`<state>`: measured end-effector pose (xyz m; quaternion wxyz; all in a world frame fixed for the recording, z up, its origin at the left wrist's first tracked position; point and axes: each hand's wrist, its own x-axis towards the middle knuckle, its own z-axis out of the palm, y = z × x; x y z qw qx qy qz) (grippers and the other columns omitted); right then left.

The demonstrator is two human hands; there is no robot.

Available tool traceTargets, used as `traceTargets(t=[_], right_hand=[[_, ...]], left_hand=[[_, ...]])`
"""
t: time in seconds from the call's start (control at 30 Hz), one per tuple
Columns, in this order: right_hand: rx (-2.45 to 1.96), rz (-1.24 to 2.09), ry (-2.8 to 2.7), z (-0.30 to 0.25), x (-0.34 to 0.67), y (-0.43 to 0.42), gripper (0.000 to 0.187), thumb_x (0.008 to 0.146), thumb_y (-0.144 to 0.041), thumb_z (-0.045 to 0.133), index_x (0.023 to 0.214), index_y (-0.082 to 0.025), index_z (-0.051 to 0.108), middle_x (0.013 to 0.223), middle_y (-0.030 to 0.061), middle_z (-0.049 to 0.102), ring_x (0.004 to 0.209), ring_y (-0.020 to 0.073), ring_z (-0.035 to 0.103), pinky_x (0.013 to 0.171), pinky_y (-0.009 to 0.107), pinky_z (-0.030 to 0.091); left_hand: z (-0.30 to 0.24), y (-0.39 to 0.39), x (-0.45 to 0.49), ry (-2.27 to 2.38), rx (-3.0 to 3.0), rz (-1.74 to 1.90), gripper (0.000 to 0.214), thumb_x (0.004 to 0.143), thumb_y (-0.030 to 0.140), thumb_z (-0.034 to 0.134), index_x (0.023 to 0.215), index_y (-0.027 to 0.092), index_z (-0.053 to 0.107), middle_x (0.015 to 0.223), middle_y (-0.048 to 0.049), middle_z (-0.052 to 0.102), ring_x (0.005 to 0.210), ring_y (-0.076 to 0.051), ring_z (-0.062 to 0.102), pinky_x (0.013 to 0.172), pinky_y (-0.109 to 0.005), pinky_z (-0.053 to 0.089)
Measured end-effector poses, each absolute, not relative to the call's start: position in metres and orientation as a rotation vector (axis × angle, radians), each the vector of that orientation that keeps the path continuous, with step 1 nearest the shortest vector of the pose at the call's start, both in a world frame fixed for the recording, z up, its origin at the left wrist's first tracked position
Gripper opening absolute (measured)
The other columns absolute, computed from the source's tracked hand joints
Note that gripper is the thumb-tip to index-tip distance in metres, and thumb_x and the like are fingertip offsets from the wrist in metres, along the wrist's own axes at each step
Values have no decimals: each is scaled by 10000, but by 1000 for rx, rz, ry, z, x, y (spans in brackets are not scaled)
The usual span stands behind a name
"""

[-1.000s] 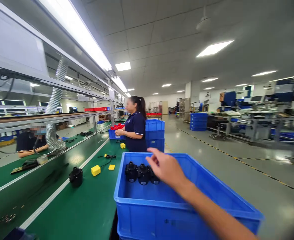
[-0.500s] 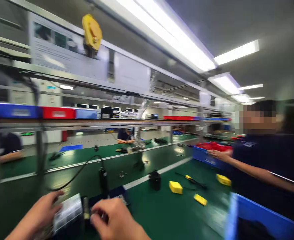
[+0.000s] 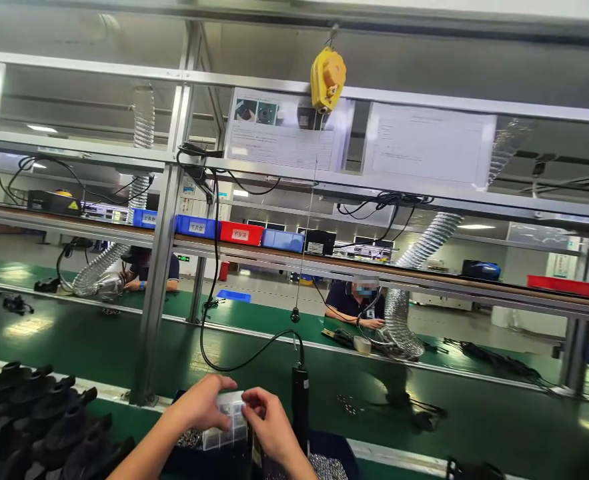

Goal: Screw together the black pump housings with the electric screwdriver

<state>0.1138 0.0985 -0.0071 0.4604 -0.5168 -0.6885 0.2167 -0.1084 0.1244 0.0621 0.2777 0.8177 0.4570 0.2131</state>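
Observation:
A clear plastic compartment box (image 3: 224, 437) sits tilted over a dark blue bin (image 3: 341, 453) at the bottom centre. My left hand (image 3: 204, 405) holds it, fingers over the top and thumb across the front. Beside its right edge, my right hand (image 3: 273, 423) has thumb and fingers pinched together; whatever is between them is hidden. Small shiny metal pieces (image 3: 327, 467) fill the bin on the right, and more metal pieces (image 3: 189, 438) show left of the box. A black corded electric screwdriver (image 3: 300, 400) stands upright just right of my right hand.
Black moulded parts (image 3: 49, 420) are heaped at left. A metal post (image 3: 161, 287) rises beyond them. A yellow balancer (image 3: 327, 79) hangs overhead, its wire dropping to the bench. Blue and red bins (image 3: 241, 235) line the shelf. Two people (image 3: 357, 300) sit across the green bench.
My view has swung left, so the nearby co-worker and blue crate are out of sight and the black parts appear. My right hand has come against the box; my left now reaches over it.

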Motion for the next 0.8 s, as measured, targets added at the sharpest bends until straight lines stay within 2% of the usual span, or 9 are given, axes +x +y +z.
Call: traceTargets(t=[0.07,0.17,0.27,0.37,0.5,0.63,0.8], right_hand=[[-1239,519,-1695,-10,117,99,352,919,-375,676,1156,-154,813,1108,156,831,1001,328,763,922,433,582],[-1221,482,-1695,-8,118,95,358,935,-367,659,1177,-161,825,1146,161,828,1054,357,759,979,474,566],[-1222,433,-1697,-1,116,90,257,925,-291,643,1058,-179,832,1035,127,834,950,333,767,879,435,579],[-1211,369,-1697,7,115,84,207,937,-254,630,994,-188,818,950,99,827,853,295,762,793,386,577],[-1129,235,-1756,15,116,79,226,979,-267,639,1056,-194,838,917,89,816,795,261,750,731,345,558],[-1001,80,-1841,19,113,76,243,1007,-286,636,997,-220,869,843,87,792,762,250,744,719,340,541],[-967,-45,-1758,39,123,60,339,1074,-418,601,990,-236,873,887,93,771,749,213,728,655,300,555]], left_hand=[[62,124,-107,1202,2176,570,869,588,205,913,1437,184,729,1475,-134,720,1385,-384,647,1164,-387,474],[63,124,-104,1157,2182,593,706,619,176,851,1322,195,792,1282,-87,808,1219,-358,722,1033,-362,519],[64,122,-101,1120,2199,609,519,653,168,790,1168,203,839,1094,-42,837,1055,-320,748,893,-329,512],[64,122,-100,1083,2218,627,361,720,210,745,1066,196,847,995,-30,835,974,-290,747,820,-310,483],[63,125,-103,1046,2239,645,313,783,271,711,1057,189,837,1018,-47,838,1008,-285,743,852,-317,480],[65,128,-105,1013,2262,642,312,820,321,673,1055,188,828,1042,-51,839,1030,-287,732,899,-321,493],[68,130,-109,971,2285,616,353,884,412,601,1041,181,816,1065,-63,835,1067,-291,730,959,-328,514]])
